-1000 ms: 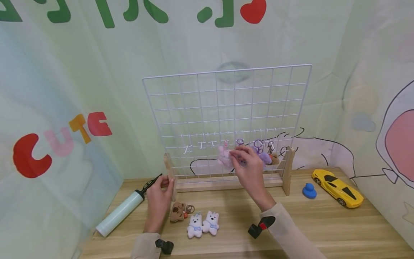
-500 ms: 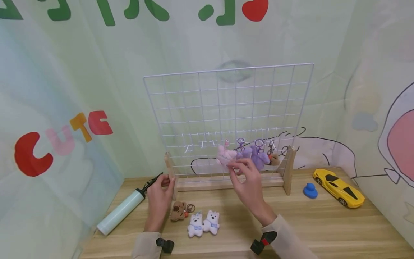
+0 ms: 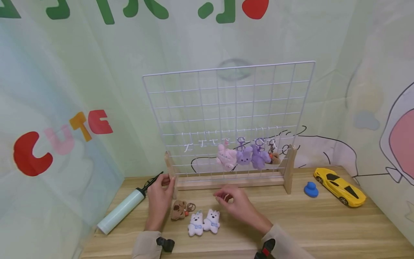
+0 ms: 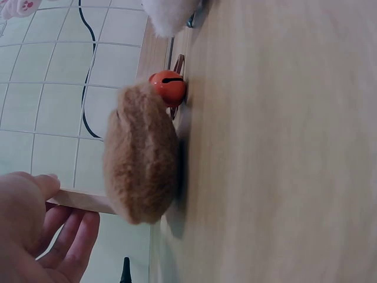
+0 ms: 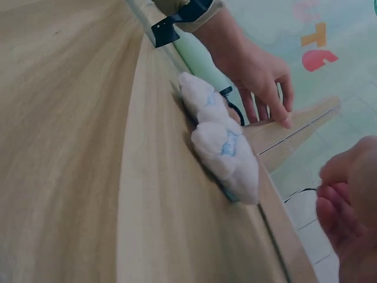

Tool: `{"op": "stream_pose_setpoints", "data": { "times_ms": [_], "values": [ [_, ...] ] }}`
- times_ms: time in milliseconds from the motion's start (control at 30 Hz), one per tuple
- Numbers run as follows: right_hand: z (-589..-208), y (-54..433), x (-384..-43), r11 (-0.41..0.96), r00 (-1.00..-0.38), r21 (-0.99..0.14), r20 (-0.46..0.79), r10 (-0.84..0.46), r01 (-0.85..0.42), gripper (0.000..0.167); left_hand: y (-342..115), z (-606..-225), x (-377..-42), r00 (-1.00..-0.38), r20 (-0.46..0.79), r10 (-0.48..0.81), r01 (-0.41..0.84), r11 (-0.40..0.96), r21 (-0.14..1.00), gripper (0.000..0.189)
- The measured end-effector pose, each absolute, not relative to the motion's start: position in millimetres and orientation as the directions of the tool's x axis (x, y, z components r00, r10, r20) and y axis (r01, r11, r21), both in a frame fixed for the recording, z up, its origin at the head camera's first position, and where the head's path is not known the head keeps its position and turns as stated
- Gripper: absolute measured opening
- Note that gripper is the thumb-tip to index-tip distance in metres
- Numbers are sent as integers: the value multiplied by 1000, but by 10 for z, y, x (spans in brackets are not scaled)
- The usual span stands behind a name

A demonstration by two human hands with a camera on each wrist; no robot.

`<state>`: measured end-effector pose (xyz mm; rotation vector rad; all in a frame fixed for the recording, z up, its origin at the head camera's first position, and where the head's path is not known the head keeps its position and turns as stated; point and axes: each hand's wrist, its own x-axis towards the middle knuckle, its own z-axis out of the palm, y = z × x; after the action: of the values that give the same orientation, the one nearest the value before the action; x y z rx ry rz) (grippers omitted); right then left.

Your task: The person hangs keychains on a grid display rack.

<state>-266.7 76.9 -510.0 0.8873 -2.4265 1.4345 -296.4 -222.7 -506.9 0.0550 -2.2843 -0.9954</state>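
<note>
My left hand [image 3: 160, 192] pinches the left wooden upright [image 4: 88, 201] of the rack's stand, thumb on one side and fingers on the other. Beside that wrist lies a brown plush keychain [image 3: 178, 210] with an orange bell [image 4: 169, 88]. Two white plush dog keychains [image 3: 195, 223] with blue bows lie side by side on the table. Just behind and to the right of them, my right hand [image 3: 237, 205] hovers with loosely bent fingers, holding nothing. On the white wire grid rack [image 3: 226, 102] hang a pink plush keychain [image 3: 226, 157], two purple ones [image 3: 244, 155] and a brown one [image 3: 275, 158].
White hooks [image 3: 203, 142] line the grid left of the pink plush. A pale green hand pump [image 3: 121, 212] lies at the left. Toward the right of the table stand a blue rubber duck [image 3: 311, 189] and a yellow toy car [image 3: 339, 187]. A printed cloth backdrop encloses the table.
My right hand has let go of the pink plush keychain, which now hangs free, and has come down toward the white dogs. My left hand stays on the upright.
</note>
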Motion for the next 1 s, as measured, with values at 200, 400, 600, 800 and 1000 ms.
{"op": "stream_pose_setpoints", "data": {
  "times_ms": [200,400,600,800,1000],
  "values": [
    [-5244,790,-2691,367,-806,-778,285,-518,-510,9,-2222,-5076,-2974,-797,537,-276,207,711,672,22],
    [-5265,804,-2687,432,-800,-753,203,-565,-496,10,-2235,-5087,-2988,-785,559,-267,227,716,660,22],
    [-5283,789,-2678,471,-805,-725,192,-562,-502,13,-2237,-5094,-2993,-786,558,-265,223,720,657,21],
    [-5283,782,-2675,474,-804,-722,192,-563,-504,15,-2237,-5093,-2997,-779,568,-265,232,719,655,20],
    [-5271,775,-2661,462,-804,-747,161,-572,-478,12,-2240,-5093,-2997,-786,558,-264,227,717,659,21]
  ]
}}
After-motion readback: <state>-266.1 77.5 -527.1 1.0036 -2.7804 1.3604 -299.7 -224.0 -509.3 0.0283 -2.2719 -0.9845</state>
